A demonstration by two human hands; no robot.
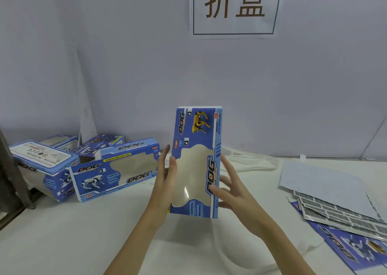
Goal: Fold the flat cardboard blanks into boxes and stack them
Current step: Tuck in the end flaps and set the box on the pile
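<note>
Now, box in hand: I hold a blue windowed box (195, 161) upright above the white table (104, 233), in the middle of the scene; its long side runs up and down, the clear window faces me, a yellow dog is printed near its top
Left hand: my left hand (165, 182) lies flat along the box's left edge; fingers straight and pointing up, thumb on the front by the window; pressing, not curled round it
Right hand: my right hand (232, 191) is at the box's right edge; fingers spread and loosely straight, fingertips touching the edge and the front face; nothing clenched
Folded boxes: far left on the table lies a cluster of folded boxes (83, 166) of the same print; the nearest one (117, 170) lies on its side with window and a white dog facing me; others crowd behind and left of it, touching
Flat blanks: near right, a pile of flat blanks (345, 247), blue print showing; over them lie sheets with grey barcode-like rows (335, 212) and a plain white sheet (326, 184)
Wall: a paper sign (234, 8) with two large brown characters hangs far up, above the box
</note>
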